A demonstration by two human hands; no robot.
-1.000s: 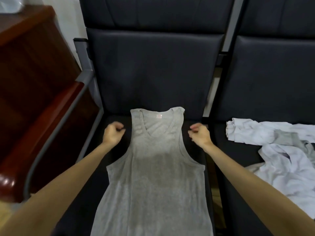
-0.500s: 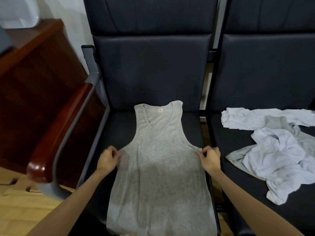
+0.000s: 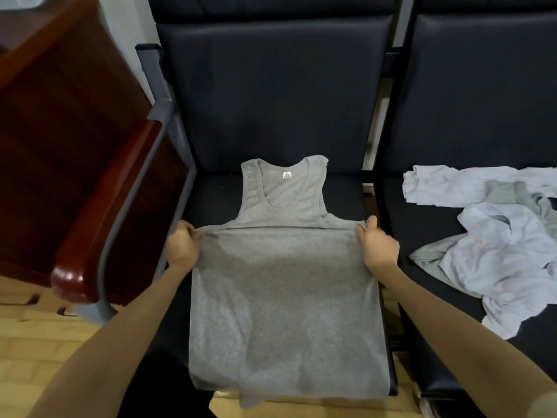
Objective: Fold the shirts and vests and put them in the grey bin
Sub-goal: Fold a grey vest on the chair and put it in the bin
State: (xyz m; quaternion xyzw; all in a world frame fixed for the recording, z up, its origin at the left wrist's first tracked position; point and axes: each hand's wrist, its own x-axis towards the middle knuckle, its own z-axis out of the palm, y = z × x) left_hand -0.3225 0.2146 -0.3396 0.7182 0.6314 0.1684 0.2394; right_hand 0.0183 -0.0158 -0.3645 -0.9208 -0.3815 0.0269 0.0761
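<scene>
A grey vest (image 3: 280,285) lies flat on the dark chair seat (image 3: 211,200), neck toward the backrest, its hem hanging over the seat's front edge. The left hand (image 3: 182,247) pinches the vest's left side below the armhole; the right hand (image 3: 378,248) grips the opposite side, thumb raised. The curled fingertips are hidden under cloth. Right of the vest, a white-and-grey clothes heap (image 3: 506,242) runs off frame.

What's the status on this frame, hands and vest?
Left hand and right hand each pinch a side of the grey vest, flat on the seat. Unfolded pile on next seat. Nothing blocking.
</scene>
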